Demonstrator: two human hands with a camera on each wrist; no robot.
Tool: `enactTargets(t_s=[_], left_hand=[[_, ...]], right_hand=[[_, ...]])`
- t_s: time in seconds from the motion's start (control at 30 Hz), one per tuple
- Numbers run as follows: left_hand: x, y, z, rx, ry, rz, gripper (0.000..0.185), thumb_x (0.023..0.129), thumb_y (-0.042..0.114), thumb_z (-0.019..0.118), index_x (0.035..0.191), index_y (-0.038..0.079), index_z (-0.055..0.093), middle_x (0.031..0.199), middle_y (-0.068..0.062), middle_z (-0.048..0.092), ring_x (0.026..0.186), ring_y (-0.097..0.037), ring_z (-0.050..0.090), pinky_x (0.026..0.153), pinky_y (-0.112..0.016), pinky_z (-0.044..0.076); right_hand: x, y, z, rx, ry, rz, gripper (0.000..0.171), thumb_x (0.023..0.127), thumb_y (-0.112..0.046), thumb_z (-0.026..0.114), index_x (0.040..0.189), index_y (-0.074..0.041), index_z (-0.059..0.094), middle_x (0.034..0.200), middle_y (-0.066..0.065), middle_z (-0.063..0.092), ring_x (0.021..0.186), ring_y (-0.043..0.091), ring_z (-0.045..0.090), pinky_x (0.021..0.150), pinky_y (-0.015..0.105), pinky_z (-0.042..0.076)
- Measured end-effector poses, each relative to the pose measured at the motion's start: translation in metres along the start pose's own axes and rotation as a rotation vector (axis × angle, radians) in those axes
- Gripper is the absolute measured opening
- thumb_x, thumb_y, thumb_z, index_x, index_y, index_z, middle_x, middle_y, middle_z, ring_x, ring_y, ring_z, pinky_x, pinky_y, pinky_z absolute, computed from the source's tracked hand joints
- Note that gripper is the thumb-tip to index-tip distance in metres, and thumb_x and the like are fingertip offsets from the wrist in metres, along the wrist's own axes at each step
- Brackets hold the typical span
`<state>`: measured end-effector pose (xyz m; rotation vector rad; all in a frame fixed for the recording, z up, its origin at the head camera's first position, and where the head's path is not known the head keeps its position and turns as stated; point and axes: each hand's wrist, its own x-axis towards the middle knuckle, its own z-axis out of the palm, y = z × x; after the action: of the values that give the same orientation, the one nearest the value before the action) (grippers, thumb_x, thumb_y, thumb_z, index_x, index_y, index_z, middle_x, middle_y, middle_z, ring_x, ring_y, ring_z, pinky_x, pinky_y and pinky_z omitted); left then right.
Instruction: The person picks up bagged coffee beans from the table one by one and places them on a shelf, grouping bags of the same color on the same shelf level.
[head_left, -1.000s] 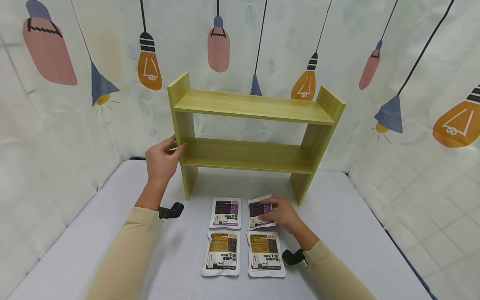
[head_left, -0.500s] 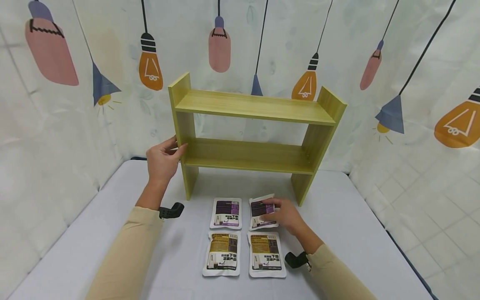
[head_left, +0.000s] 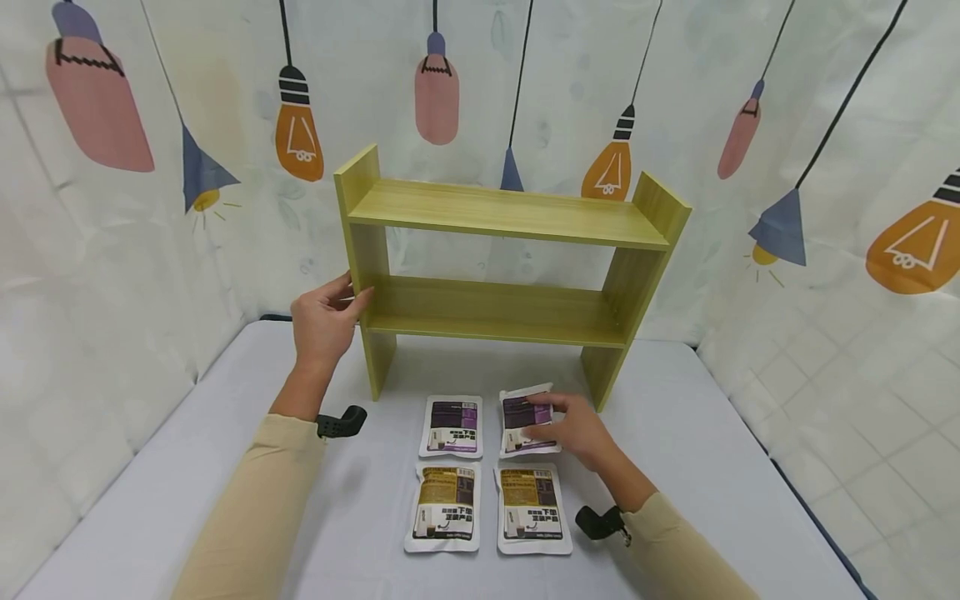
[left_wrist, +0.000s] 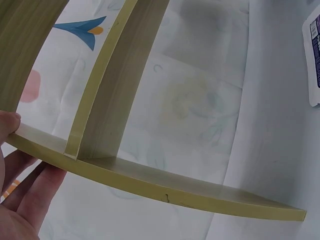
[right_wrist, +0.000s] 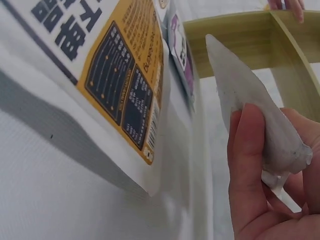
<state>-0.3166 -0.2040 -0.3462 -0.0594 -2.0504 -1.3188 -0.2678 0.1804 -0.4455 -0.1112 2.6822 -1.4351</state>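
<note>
A yellow-green wooden two-tier shelf (head_left: pixel 502 275) stands at the back of the grey table (head_left: pixel 712 467). My left hand (head_left: pixel 324 323) grips its left side panel (left_wrist: pixel 150 182). Several flat food pouches lie in front: two purple-labelled ones at the back, two orange-labelled ones (head_left: pixel 444 507) (head_left: pixel 531 508) nearer me. My right hand (head_left: pixel 573 429) pinches the right purple pouch (head_left: pixel 521 417) and tilts its right edge off the table. In the right wrist view the lifted pouch (right_wrist: pixel 255 107) is held between thumb and fingers, beside an orange pouch (right_wrist: pixel 120 75).
The left purple pouch (head_left: pixel 451 426) lies flat by the lifted one. A white curtain with printed light bulbs (head_left: pixel 112 167) closes in the back and both sides. The table's right edge (head_left: pixel 813 521) drops to a tiled floor.
My right hand has raised the right purple pouch's edge a little and shifted slightly to the right. The left hand has stayed on the shelf.
</note>
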Motion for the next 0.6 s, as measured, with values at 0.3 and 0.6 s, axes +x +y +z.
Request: enactTargets(t_s=[0.3, 0.6], left_hand=[[-0.001, -0.001, 0.000, -0.007, -0.005, -0.010, 0.044, 0.093, 0.029, 0.077, 0.135, 0.019, 0.068, 0.124, -0.012, 0.074, 0.100, -0.034, 0.076, 0.073, -0.011, 0.057], [-0.001, -0.001, 0.000, 0.010, -0.006, -0.002, 0.043, 0.094, 0.028, 0.076, 0.135, 0.018, 0.068, 0.125, -0.012, 0.074, 0.099, -0.035, 0.076, 0.071, -0.010, 0.056]], right_hand=[[-0.008, -0.005, -0.010, 0.013, 0.011, -0.024, 0.056, 0.075, -0.030, 0.092, 0.128, -0.027, 0.074, 0.149, 0.011, 0.057, 0.126, 0.031, 0.055, 0.098, 0.045, 0.056], [-0.019, -0.019, -0.022, 0.052, -0.009, -0.012, 0.058, 0.077, -0.028, 0.091, 0.131, -0.025, 0.072, 0.148, 0.012, 0.058, 0.112, 0.027, 0.060, 0.084, 0.032, 0.059]])
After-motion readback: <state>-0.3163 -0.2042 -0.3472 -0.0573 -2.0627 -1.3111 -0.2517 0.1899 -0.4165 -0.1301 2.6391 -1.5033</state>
